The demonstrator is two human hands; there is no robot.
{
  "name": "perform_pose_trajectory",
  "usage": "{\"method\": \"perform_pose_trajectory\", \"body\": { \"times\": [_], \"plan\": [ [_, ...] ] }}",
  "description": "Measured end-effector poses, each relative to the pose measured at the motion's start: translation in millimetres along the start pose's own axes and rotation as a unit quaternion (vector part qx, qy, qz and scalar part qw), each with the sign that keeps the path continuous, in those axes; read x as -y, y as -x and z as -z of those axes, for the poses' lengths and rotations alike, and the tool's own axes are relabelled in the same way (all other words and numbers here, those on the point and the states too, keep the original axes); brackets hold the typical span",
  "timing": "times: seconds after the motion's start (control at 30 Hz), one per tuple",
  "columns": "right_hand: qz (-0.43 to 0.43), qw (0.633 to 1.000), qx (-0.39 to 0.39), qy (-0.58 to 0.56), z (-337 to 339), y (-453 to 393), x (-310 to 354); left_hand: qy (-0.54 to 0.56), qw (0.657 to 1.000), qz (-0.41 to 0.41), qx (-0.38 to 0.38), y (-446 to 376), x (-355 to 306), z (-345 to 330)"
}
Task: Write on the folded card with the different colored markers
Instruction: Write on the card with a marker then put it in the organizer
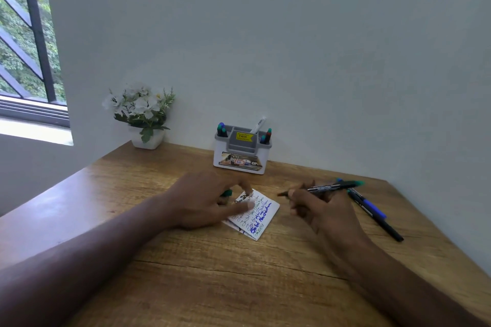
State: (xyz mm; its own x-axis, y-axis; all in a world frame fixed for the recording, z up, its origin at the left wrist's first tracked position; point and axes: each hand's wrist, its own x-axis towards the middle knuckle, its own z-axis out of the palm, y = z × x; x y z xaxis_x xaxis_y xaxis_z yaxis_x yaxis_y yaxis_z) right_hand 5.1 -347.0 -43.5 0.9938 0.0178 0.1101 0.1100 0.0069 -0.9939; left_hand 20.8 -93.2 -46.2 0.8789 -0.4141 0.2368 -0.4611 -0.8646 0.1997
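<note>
A small white folded card [261,216] lies on the wooden table [212,268], covered with blue and green handwriting. My left hand [210,200] rests on the card's left part, its fingertips pressing the paper, and a green marker cap [226,193] shows under its curled fingers. To the right of the card, my right hand [316,207] grips a black marker with a green end [334,186], its tip pointing left, just off the card's right corner.
Two more markers [372,207], one blue-capped, lie on the table to the right near the wall. A white and grey pen holder [241,156] with several markers stands behind the card. A white flower pot [144,138] sits at the back left corner.
</note>
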Motion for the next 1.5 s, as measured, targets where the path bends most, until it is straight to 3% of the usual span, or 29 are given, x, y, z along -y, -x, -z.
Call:
{"method": "perform_pose_trajectory", "body": {
  "times": [0.17, 0.33, 0.5, 0.63, 1.07, 1.33, 1.5],
  "plan": [
    [0.031, 0.994, -0.047, -0.089, 8.9, -7.9, 4.0, 0.134, 0.988, 0.005, -0.082, -1.8, 3.5, 0.5],
    [0.036, 0.985, 0.005, -0.167, 5.2, -4.4, 9.8, 0.155, 0.983, -0.054, -0.077, -2.4, 0.4, -2.6],
    [0.108, 0.991, 0.04, -0.071, 4.9, 2.4, 10.9, 0.112, 0.987, -0.063, -0.096, -5.5, -1.2, -9.9],
    [0.145, 0.989, 0.024, 0.02, 6.4, 4.4, 7.5, 0.112, 0.987, -0.048, -0.102, -4.8, -3.8, -8.2],
    [0.141, 0.99, 0.025, 0.02, 9.9, -2.3, 0.0, 0.099, 0.984, -0.086, -0.12, -7.9, -5.6, -13.3],
    [0.125, 0.987, 0.005, 0.101, 10.8, -7.2, -7.7, 0.078, 0.985, -0.12, -0.1, -9.6, -2.9, -14.3],
    [0.17, 0.979, 0.05, 0.103, 10.3, -2.5, -2.2, 0.074, 0.978, -0.154, -0.122, -11.0, 1.4, -17.8]
  ]
}}
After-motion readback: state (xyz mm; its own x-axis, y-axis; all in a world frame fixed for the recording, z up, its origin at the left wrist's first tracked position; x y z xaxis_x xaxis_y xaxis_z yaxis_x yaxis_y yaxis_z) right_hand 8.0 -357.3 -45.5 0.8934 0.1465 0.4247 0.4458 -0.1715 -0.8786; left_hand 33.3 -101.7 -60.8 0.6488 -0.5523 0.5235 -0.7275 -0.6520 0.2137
